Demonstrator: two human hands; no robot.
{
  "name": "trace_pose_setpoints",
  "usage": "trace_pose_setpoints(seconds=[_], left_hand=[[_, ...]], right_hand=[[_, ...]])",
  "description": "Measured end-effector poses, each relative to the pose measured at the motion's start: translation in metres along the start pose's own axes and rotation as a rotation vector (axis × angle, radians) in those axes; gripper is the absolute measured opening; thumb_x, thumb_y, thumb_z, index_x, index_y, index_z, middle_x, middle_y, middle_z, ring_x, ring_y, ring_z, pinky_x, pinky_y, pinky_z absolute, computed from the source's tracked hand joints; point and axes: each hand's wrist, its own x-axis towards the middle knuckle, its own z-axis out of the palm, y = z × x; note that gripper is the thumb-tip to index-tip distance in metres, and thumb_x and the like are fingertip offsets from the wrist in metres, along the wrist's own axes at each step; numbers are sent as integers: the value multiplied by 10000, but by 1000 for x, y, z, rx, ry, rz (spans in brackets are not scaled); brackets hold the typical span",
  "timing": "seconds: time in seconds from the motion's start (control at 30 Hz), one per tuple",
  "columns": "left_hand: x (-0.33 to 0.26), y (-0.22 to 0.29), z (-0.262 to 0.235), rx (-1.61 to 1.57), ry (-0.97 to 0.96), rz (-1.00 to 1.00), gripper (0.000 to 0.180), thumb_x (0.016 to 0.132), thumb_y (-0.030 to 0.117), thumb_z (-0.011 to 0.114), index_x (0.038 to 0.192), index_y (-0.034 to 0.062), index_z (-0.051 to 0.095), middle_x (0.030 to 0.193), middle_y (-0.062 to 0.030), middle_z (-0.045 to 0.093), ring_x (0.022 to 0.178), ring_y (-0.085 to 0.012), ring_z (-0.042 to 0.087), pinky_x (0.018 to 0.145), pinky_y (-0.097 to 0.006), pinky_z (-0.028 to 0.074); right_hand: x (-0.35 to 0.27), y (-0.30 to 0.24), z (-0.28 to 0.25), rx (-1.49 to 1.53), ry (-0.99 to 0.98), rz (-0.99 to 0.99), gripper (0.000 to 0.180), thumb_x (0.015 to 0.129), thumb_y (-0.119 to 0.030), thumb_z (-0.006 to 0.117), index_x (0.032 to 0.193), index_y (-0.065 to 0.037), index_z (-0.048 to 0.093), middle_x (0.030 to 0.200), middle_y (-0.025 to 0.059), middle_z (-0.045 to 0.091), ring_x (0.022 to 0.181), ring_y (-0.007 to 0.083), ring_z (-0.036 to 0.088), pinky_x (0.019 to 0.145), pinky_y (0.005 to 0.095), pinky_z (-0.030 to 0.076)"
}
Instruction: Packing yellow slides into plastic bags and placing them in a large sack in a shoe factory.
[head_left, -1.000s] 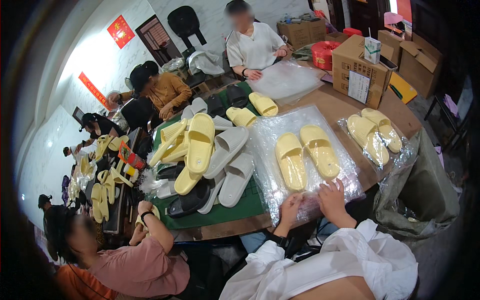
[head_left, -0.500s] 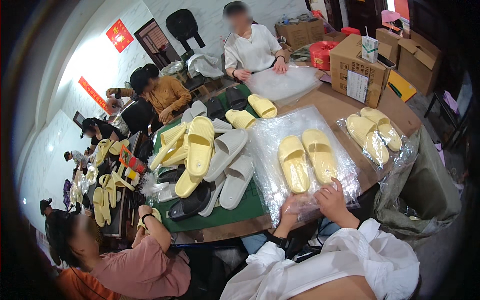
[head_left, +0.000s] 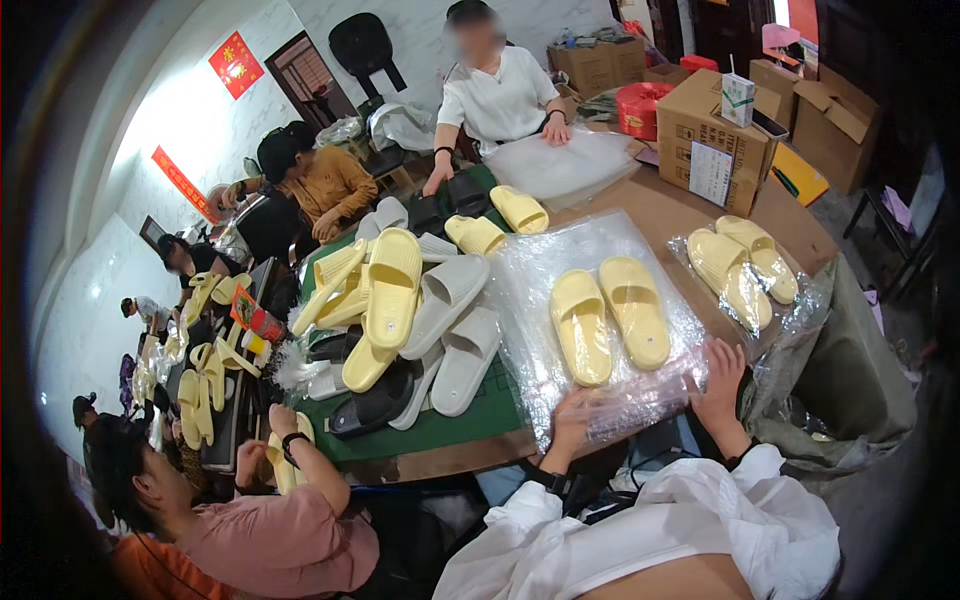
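Observation:
Two pale yellow slippers (head_left: 636,313) lie side by side, toes away from me, at a stack of clear plastic bags (head_left: 540,290) on the table before me. A film's glare is on them; whether they are inside the top bag, I cannot tell. My left hand (head_left: 572,422) is closed on the near edge of the clear plastic bag, below the left slipper's heel. At the bag's near right corner, my right hand (head_left: 718,388) has its fingers stretched out and apart, its thumb close to the film. To the right lies a bagged yellow pair (head_left: 733,277).
Yellow, grey and black slippers (head_left: 440,350) are heaped left on a green mat (head_left: 480,434). A carton (head_left: 715,130) with a drink box stands at the far right. Across the table, a person in white is beside more plastic bags (head_left: 560,165); another person sits at my left.
My right hand has moved right from the right slipper's heel to the bag's corner, its fingers spreading. My left hand stays near the edge. The person across has reached to the black slippers.

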Motion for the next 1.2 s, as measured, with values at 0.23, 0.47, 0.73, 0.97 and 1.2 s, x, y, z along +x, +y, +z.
trace_pose_setpoints(seconds=[0.23, 0.47, 0.73, 0.97, 1.2], left_hand=[[1, -20, -17, 145, 68, 100, 236, 870, 23, 463, 1060, -73, 565, 1059, -166, 601, 936, -257, 616, 836, -336, 516], [0, 0, 5, -19, 3, 28, 270, 873, 12, 483, 1129, -71, 512, 1051, -161, 606, 954, -237, 597, 836, -333, 508], [11, -42, -30, 240, 89, 126, 327, 891, 114, 550, 1193, -2, 501, 1028, -82, 616, 884, -186, 615, 783, -300, 521], [6, -26, -11, 314, 119, 127, 197, 894, 82, 526, 1024, -36, 616, 992, -81, 622, 869, -162, 604, 771, -273, 496], [3, -4, 1, 102, 215, -35, 222, 912, 126, 533, 997, -57, 624, 939, -77, 629, 800, -133, 608, 719, -234, 484]], right_hand=[[-16, 11, 6, 187, 110, 221, 487, 781, -55, 617, 1247, -55, 475, 1219, 138, 486, 1117, 294, 457, 952, 375, 340], [-35, 47, 22, 658, -30, 418, 380, 836, -26, 563, 1216, -20, 534, 886, 55, 572, 789, 129, 532, 707, 234, 422], [-14, 14, 13, 1139, -84, 765, 249, 859, -39, 554, 1097, -19, 626, 838, 17, 580, 705, 110, 526, 660, 238, 425], [-1, 29, 10, 1098, 171, 947, 126, 869, -89, 574, 959, -32, 641, 704, -37, 532, 573, 56, 442, 527, 199, 350], [9, 28, -1, 1386, 22, 910, 286, 826, -25, 552, 1109, -48, 584, 835, 28, 597, 701, 96, 555, 628, 217, 458]])
